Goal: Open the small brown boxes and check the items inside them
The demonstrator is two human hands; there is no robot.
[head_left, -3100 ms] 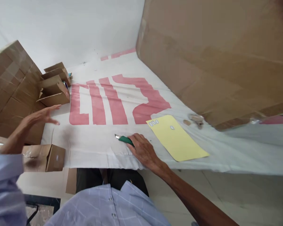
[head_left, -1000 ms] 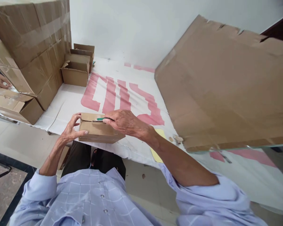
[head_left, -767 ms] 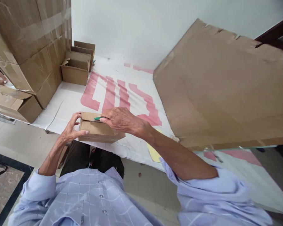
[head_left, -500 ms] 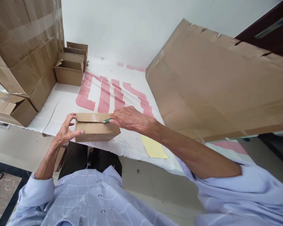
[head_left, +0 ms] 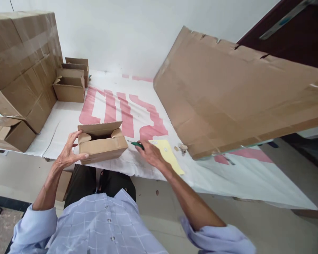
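Note:
A small cardboard box rests near the front edge of the cloth-covered table, its top flap lifted at the back and a dark gap showing inside. My left hand grips the box's left end, thumb on the front face and fingers at the rear corner. To the right of the box, my right hand is closed around a green-handled utility knife, its tip pointing left toward the box but apart from it. Beneath and beside that hand lies a yellow sheet of paper.
Taped cartons are stacked at the left, with small open boxes beside them and another box at the left edge. A large cardboard carton takes up the right side. Small scraps lie by the paper.
The box's top has gone from closed to open, its back flap now raised. My right hand has drawn away to the right and nearer me with the knife. My left hand keeps its hold.

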